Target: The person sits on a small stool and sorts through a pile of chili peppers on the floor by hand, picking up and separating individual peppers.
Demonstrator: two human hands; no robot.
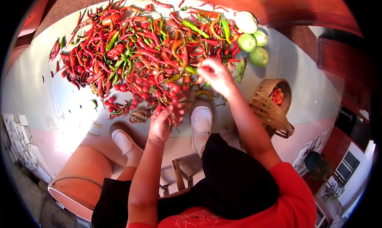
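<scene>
A wide heap of red, orange and green chili peppers (pixel 135 49) covers the pale floor, with small round red peppers (pixel 145 88) along its near side. At the heap's near edge, my left hand (pixel 163 118) is closed around several red peppers, its thumb on top. My right hand (pixel 215 75) hovers over the right part of the heap, fingers curled and thumb near them; overexposure hides whether anything is between them. Just below it lies a yellow-orange pepper (pixel 204 94). A dry brown piece (pixel 139 115) rests left of my left hand.
Pale green round vegetables (pixel 258 56) sit at the heap's right end. A woven basket (pixel 286 93) with red and orange peppers stands at the right. My two white shoes (pixel 201 119) are close to the heap. An orange-brown container (pixel 81 168) is at lower left, a wooden stool (pixel 178 175) beneath me.
</scene>
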